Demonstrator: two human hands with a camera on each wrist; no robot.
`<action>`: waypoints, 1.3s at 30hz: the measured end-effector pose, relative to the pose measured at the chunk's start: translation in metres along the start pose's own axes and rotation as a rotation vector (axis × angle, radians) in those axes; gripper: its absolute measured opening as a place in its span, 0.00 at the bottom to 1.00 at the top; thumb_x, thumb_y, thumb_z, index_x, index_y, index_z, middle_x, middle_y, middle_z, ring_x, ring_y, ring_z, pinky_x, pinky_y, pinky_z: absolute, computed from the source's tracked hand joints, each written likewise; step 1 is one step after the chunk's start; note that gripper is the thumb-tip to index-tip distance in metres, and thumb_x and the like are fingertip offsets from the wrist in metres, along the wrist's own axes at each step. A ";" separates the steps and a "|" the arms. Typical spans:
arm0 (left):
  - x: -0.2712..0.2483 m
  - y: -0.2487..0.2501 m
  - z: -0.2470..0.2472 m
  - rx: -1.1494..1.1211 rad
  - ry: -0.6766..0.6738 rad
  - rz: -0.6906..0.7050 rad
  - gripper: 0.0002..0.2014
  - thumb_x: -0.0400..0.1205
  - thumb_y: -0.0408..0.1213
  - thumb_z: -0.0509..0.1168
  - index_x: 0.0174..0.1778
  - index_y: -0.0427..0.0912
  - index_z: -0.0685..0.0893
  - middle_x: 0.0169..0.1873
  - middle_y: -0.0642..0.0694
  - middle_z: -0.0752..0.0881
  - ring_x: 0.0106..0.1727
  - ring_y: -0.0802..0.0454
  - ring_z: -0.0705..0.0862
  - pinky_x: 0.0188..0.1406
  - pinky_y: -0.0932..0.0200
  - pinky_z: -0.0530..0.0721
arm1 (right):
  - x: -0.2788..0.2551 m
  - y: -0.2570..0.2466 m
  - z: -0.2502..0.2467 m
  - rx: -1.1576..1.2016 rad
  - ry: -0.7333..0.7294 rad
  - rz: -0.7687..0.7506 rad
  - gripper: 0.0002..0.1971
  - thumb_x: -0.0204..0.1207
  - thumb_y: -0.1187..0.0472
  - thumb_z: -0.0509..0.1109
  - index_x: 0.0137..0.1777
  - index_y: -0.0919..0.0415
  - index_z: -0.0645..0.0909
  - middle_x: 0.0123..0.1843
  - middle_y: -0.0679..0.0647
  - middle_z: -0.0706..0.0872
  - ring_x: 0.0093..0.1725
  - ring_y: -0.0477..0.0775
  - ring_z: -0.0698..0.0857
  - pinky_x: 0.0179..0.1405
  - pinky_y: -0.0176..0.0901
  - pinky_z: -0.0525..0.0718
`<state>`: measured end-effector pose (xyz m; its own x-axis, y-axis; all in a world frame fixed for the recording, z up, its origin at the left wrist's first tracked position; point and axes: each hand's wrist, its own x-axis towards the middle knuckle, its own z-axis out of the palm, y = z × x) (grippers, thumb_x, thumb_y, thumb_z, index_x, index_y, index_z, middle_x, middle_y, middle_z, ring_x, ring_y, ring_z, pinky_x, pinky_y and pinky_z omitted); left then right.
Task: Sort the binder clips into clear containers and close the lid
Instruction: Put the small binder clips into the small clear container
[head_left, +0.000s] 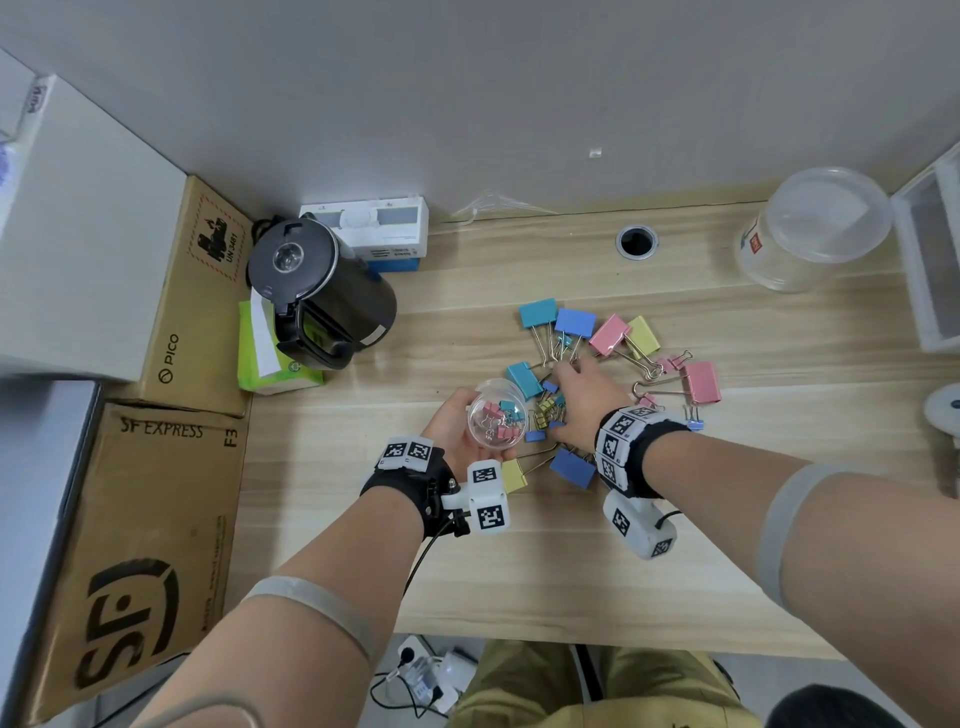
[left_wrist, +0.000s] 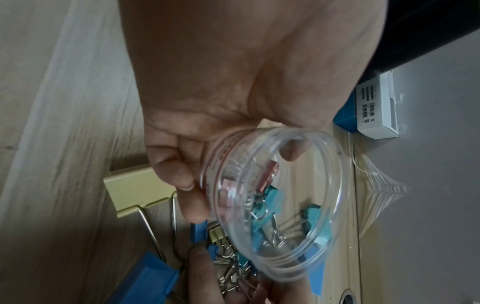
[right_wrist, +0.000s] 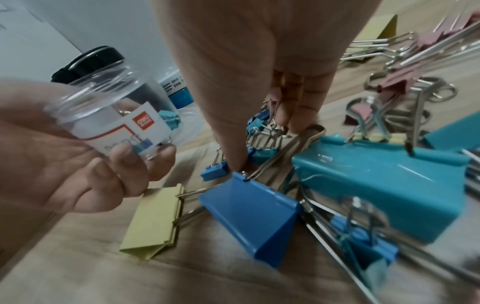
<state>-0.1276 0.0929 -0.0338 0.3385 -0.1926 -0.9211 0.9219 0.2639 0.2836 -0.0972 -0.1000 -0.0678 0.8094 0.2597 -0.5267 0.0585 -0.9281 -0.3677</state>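
Small clear plastic jar (head_left: 496, 413), round, smooth-walled, with a white-and-red label, tipped so its open mouth faces the pile; inside, a few small clips (head_left: 500, 415), pink and teal, with wire loops. Cradled in the left hand (head_left: 457, 431), palm up, fingers (right_wrist: 122, 164) and thumb curled round its wall.

Just beside, a loose pile of binder clips (head_left: 597, 364) on the desk (head_left: 519, 561): folded glossy metal bodies, wedge-shaped, in teal, blue, pink and pale yellow, with silvery wire handles splayed out. Large ones ringed around, tiny ones bunched in the middle. One yellow large clip (right_wrist: 153, 220) and one blue large clip (right_wrist: 254, 218) lying nearest the wrists, touching at their handles.

Right hand (head_left: 582, 400) palm down over the middle of the pile, fingers pointing down into the small clips, fingertips (right_wrist: 293, 123) among wire loops; whether anything is pinched, cannot tell.

Desk of pale wood-grain laminate, matte, with a round cable hole (head_left: 637, 241). At the far right, a larger clear tub (head_left: 810, 228) with a lid on, beside a clear box (head_left: 930, 260). At the left, a black kettle (head_left: 317, 291), a green tissue pack (head_left: 265, 358), a white-and-blue carton (head_left: 374, 228), brown cardboard boxes (head_left: 135, 545). Plain grey wall (head_left: 467, 104) behind.
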 end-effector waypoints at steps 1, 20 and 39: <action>0.000 0.000 0.000 -0.003 0.001 -0.003 0.25 0.84 0.49 0.54 0.63 0.30 0.81 0.35 0.36 0.87 0.27 0.41 0.84 0.21 0.62 0.82 | 0.000 -0.001 0.000 -0.029 -0.008 -0.006 0.37 0.64 0.51 0.83 0.70 0.53 0.68 0.68 0.60 0.69 0.55 0.61 0.82 0.46 0.51 0.86; 0.000 0.001 0.008 0.007 0.052 -0.015 0.23 0.83 0.45 0.56 0.66 0.33 0.82 0.42 0.34 0.87 0.30 0.40 0.84 0.19 0.61 0.82 | 0.002 -0.011 -0.006 -0.171 -0.105 -0.044 0.18 0.76 0.66 0.67 0.64 0.52 0.78 0.53 0.59 0.80 0.49 0.61 0.85 0.49 0.52 0.88; -0.010 0.011 0.035 -0.054 0.107 0.016 0.21 0.89 0.48 0.54 0.58 0.33 0.84 0.37 0.34 0.91 0.37 0.39 0.88 0.35 0.50 0.88 | -0.026 -0.035 -0.085 0.314 -0.088 -0.263 0.09 0.65 0.60 0.79 0.46 0.54 0.88 0.39 0.43 0.86 0.39 0.43 0.84 0.40 0.36 0.84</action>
<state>-0.1142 0.0650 -0.0123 0.3280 -0.0864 -0.9407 0.9041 0.3174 0.2861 -0.0704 -0.0971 0.0232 0.7368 0.5118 -0.4418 0.0648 -0.7039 -0.7074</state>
